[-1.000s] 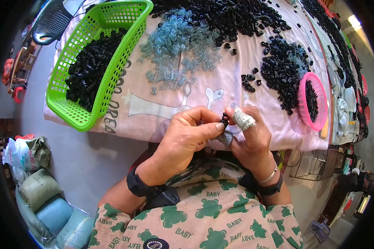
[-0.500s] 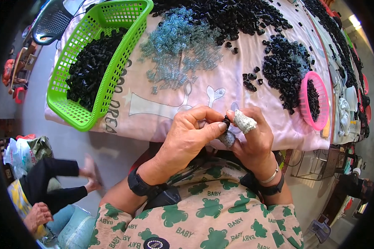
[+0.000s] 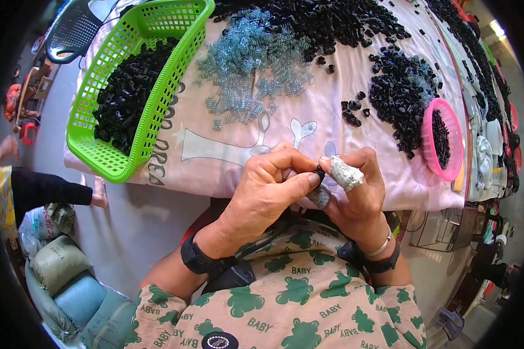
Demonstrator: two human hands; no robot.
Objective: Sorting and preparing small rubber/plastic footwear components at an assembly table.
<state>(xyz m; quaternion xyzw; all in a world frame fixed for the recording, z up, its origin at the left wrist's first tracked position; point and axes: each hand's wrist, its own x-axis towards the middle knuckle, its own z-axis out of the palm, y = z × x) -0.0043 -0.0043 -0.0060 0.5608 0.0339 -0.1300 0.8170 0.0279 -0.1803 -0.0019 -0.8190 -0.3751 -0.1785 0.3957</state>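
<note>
My left hand and my right hand meet at the near edge of the cloth-covered table. Between the fingertips of both is a small black plastic part, pinched and mostly hidden. White wrapping covers one finger of my right hand, and a grey covering shows on another digit below it. Beyond my hands lies a heap of small clear-blue springs. Loose black parts are scattered to the right of it.
At left a green basket holds many black parts. A pink basket with dark pieces stands at right, beside a black pile. More black parts cover the far side. Another person's leg is on the left, near stuffed sacks.
The person at left has shifted from sitting to standing, leaving the sacks uncovered. My hands stay together on the black part, with hardly any movement.
</note>
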